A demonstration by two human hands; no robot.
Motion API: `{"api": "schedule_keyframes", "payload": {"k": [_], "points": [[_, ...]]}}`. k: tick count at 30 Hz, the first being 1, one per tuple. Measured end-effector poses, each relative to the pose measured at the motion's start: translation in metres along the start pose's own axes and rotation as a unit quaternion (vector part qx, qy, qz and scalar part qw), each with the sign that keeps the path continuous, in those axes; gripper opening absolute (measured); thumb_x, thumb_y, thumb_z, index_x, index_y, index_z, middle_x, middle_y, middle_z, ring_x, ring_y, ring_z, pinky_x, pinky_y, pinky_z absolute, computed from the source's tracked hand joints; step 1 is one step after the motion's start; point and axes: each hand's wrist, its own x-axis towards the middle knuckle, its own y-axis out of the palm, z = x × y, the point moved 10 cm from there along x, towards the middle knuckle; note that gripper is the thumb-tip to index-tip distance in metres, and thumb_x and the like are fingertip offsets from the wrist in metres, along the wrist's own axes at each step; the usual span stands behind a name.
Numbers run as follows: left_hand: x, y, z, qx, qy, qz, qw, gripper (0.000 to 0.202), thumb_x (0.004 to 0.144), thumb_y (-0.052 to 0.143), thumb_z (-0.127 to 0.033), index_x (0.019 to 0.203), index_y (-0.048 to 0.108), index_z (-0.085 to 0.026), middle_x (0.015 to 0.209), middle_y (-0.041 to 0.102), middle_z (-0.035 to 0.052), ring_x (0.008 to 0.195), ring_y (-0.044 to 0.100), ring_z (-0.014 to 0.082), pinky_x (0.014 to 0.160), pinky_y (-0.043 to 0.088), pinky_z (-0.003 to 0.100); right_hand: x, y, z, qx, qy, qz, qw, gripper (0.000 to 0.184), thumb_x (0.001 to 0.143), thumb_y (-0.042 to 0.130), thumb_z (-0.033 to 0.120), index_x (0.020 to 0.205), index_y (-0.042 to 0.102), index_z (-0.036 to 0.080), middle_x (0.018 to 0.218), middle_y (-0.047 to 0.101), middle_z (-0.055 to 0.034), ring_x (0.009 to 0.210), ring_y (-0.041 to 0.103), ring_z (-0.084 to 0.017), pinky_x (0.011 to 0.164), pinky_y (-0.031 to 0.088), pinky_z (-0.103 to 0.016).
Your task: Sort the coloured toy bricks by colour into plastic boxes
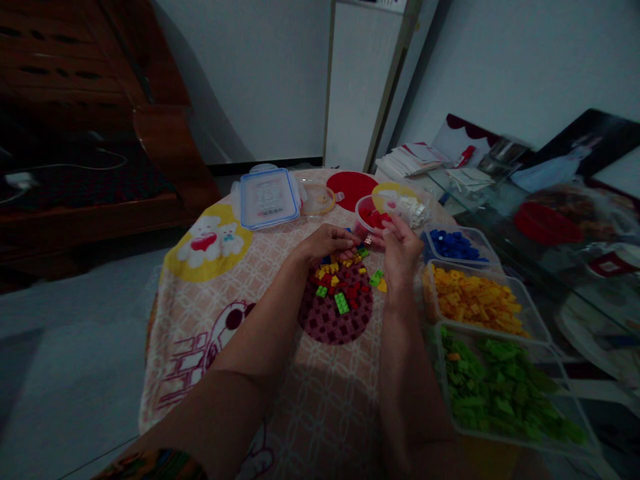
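Observation:
Over the back of a pile of small toy building bricks [353, 292], my left hand [327, 241] has its fingers drawn together; whatever they pinch is hidden. My right hand [404, 250] is beside the round tub [358, 213] of red bricks [373, 217], its thumb and forefinger bent inward and the other fingers fanned. A tiny pale reddish piece [369, 239] shows between the two hands, too small to name. Red, yellow, green and some blue bricks lie loose on the tablecloth's dark round patch [336, 328]. A green brick [341, 303] lies nearest me.
At right stand clear boxes of blue bricks [455, 245], yellow bricks [475, 303] and green bricks [505, 393]. A blue-rimmed lid [270, 199], a clear round lid [319, 199] and a bag of pale pieces [414, 212] lie at the back. A cluttered glass shelf [505, 220] adjoins the table.

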Motion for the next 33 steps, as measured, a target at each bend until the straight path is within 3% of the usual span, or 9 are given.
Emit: {"api": "schedule_keyframes", "payload": {"k": [4, 7, 10, 14, 22, 26, 29, 33], "points": [[-0.001, 0.0, -0.001, 0.006, 0.003, -0.007, 1.0, 0.016, 0.083, 0.081, -0.022, 0.094, 0.077, -0.01, 0.076, 0.076, 0.0051, 0.062, 0.07, 0.0111, 0.073, 0.061, 0.027, -0.001, 0.001, 0.006, -0.017, -0.02, 0.017, 1.0, 0.057, 0.085, 0.059, 0.035, 0.138, 0.061, 0.015, 0.112, 0.075, -0.0121, 0.088, 0.076, -0.021, 0.07, 0.065, -0.031], [-0.002, 0.001, -0.002, 0.011, 0.004, -0.006, 1.0, 0.018, 0.085, 0.08, -0.024, 0.094, 0.077, -0.01, 0.076, 0.076, 0.0052, 0.062, 0.07, 0.0107, 0.071, 0.061, 0.026, -0.006, 0.007, 0.005, -0.036, 0.016, 0.056, 0.998, 0.046, 0.081, 0.062, 0.037, 0.119, 0.07, 0.014, 0.087, 0.076, -0.0067, 0.066, 0.071, -0.016, 0.058, 0.06, -0.027], [-0.002, 0.003, -0.003, 0.016, 0.004, 0.002, 1.0, 0.02, 0.084, 0.081, -0.029, 0.088, 0.075, -0.01, 0.073, 0.075, 0.0047, 0.06, 0.069, 0.0098, 0.065, 0.058, 0.022, -0.015, 0.023, 0.002, -0.07, 0.052, 0.133, 0.987, 0.034, 0.075, 0.066, 0.039, 0.098, 0.074, 0.015, 0.067, 0.07, -0.0012, 0.049, 0.061, -0.013, 0.048, 0.052, -0.023], [-0.003, 0.004, -0.006, 0.027, 0.009, 0.012, 1.0, 0.028, 0.085, 0.08, -0.036, 0.077, 0.071, -0.01, 0.067, 0.072, 0.0037, 0.055, 0.065, 0.0084, 0.057, 0.054, 0.018, -0.026, 0.039, 0.001, -0.109, 0.061, 0.192, 0.973, 0.034, 0.072, 0.065, 0.037, 0.097, 0.076, 0.017, 0.061, 0.066, 0.0019, 0.046, 0.056, -0.012, 0.046, 0.048, -0.023], [-0.002, 0.001, -0.006, 0.032, 0.011, -0.015, 0.999, 0.037, 0.086, 0.079, -0.04, 0.067, 0.067, -0.011, 0.059, 0.067, 0.003, 0.048, 0.06, 0.0073, 0.05, 0.048, 0.017, -0.029, 0.047, 0.004, -0.108, 0.03, 0.197, 0.974, 0.029, 0.072, 0.065, 0.036, 0.09, 0.077, 0.016, 0.058, 0.064, 0.0032, 0.045, 0.053, -0.011, 0.045, 0.043, -0.022], [-0.001, 0.002, -0.007, 0.03, 0.01, -0.023, 0.999, 0.039, 0.087, 0.077, -0.043, 0.067, 0.067, -0.011, 0.056, 0.065, 0.0023, 0.047, 0.059, 0.0074, 0.047, 0.046, 0.016, -0.026, 0.041, 0.006, -0.077, 0.037, 0.164, 0.983, 0.025, 0.069, 0.069, 0.039, 0.079, 0.071, 0.016, 0.058, 0.065, 0.0031, 0.045, 0.056, -0.011, 0.044, 0.045, -0.022], [-0.002, -0.007, -0.009, 0.011, 0.012, -0.061, 0.998, 0.037, 0.09, 0.073, -0.043, 0.07, 0.069, -0.011, 0.057, 0.066, 0.0022, 0.046, 0.058, 0.0072, 0.047, 0.046, 0.016, -0.018, 0.024, 0.006, -0.035, 0.044, 0.084, 0.995, 0.024, 0.067, 0.071, 0.037, 0.08, 0.068, 0.017, 0.059, 0.066, 0.003, 0.047, 0.061, -0.013, 0.044, 0.049, -0.023], [-0.007, -0.032, -0.008, -0.02, 0.013, -0.151, 0.988, 0.033, 0.093, 0.069, -0.035, 0.07, 0.068, -0.011, 0.057, 0.065, 0.0018, 0.045, 0.056, 0.0071, 0.048, 0.046, 0.017, -0.009, -0.005, 0.007, 0.048, 0.034, -0.038, 0.998, 0.019, 0.065, 0.072, 0.028, 0.08, 0.064, 0.018, 0.057, 0.065, 0.004, 0.051, 0.066, -0.015, 0.05, 0.057, -0.024]]}}
